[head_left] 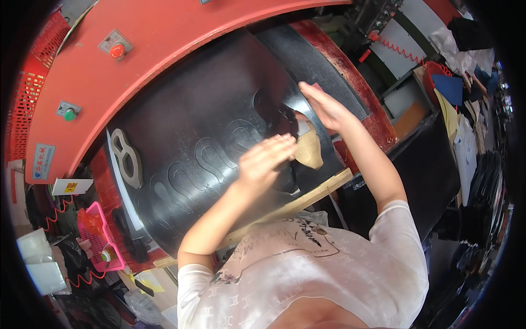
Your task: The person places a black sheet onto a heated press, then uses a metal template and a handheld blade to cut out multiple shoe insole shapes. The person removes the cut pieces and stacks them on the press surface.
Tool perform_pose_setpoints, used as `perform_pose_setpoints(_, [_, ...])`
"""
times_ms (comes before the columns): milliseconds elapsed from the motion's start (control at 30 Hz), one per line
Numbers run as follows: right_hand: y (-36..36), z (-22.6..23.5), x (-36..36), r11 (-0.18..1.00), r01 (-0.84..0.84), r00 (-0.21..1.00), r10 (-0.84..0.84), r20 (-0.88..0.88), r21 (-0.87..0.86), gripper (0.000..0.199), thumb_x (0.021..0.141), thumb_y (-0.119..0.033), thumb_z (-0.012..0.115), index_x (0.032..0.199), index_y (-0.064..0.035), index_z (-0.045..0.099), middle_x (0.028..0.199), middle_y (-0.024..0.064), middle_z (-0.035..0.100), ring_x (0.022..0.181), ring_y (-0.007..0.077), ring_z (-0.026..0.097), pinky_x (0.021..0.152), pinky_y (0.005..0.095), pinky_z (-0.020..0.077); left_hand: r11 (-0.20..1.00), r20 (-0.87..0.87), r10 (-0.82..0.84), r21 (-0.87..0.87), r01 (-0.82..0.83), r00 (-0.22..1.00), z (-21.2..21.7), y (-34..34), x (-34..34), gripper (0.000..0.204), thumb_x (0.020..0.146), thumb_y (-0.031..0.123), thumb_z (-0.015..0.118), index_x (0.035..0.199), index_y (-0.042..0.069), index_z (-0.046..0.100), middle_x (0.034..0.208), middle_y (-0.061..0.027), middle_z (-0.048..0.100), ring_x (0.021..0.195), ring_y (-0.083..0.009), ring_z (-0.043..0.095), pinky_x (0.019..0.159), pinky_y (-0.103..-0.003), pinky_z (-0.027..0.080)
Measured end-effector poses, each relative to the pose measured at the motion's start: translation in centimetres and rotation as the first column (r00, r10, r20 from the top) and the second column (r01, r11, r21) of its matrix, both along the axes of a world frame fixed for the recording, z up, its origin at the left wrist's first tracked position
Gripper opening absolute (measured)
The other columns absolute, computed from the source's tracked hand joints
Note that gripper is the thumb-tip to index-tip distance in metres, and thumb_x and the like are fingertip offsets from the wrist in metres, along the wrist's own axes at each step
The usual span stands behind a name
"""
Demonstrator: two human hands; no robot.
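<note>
Both hands (296,134) on black sheet (208,137), red press (181,33) above

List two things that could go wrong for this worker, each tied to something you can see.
1. Both the left hand and right hand lie flat on the black cutting sheet under the red press head; if it came down, they could be crushed.
2. The tan cut piece sits between the hands; it might shift and spoil the next cut.
</note>
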State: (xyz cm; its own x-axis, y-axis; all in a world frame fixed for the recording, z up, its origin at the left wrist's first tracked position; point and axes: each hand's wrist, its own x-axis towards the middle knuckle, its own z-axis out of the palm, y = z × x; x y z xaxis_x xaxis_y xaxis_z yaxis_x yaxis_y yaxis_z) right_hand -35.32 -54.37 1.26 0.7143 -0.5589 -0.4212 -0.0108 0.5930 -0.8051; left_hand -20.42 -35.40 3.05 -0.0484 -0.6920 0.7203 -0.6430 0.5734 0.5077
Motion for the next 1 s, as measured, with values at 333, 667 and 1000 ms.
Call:
perform_pose_setpoints(333, [-2.5, -1.7, 3.1, 0.979, -0.175, 0.981, 0.164, 0.106, 0.108, 0.023, 0.090, -0.014, 0.067, 0.109, -0.0016, 0.065, 0.102, 0.0102, 0.070, 0.089, 0.0189, 0.070, 0.080, 0.0327, 0.0577, 0.807, -0.166, 0.445, 0.501, -0.313, 0.880, -1.6, -7.2, 6.8, 0.058, 0.085, 0.033, 0.073, 0.128, -0.001, 0.054, 0.124, -0.0172, 0.059, 0.115, -0.0254, 0.058, 0.098, -0.037, 0.046])
perform_pose_setpoints(667, [-4.9, -1.1, 6.3, 0.988, -0.085, 0.993, 0.073, -0.097, -0.127, 0.032, 0.084, -0.028, 0.075, 0.097, -0.0007, 0.067, 0.089, 0.0094, 0.069, 0.072, 0.0153, 0.067, 0.063, 0.0284, 0.0546, 0.546, -0.354, 0.373, 0.831, 0.105, 0.858, -0.8, -12.4, 8.1, 0.028, 0.090, 0.035, 0.069, 0.085, 0.007, 0.068, 0.068, 0.0030, 0.064, 0.060, -0.0063, 0.058, 0.055, -0.021, 0.046])
perform_pose_setpoints(1000, [-5.3, -1.3, 8.4, 0.838, -0.026, 0.928, -0.182, -0.325, -0.545, 0.044, 0.073, -0.018, 0.082, 0.060, -0.0115, 0.040, 0.062, -0.0018, 0.042, 0.057, 0.0077, 0.038, 0.049, 0.0314, 0.0309, 0.956, 0.669, 0.260, -0.076, -0.283, 0.697, -0.3, -8.5, 2.0, 0.010, 0.077, 0.013, 0.064, 0.072, 0.012, 0.055, 0.068, -0.0002, 0.056, 0.058, -0.0155, 0.061, 0.052, -0.031, 0.049])
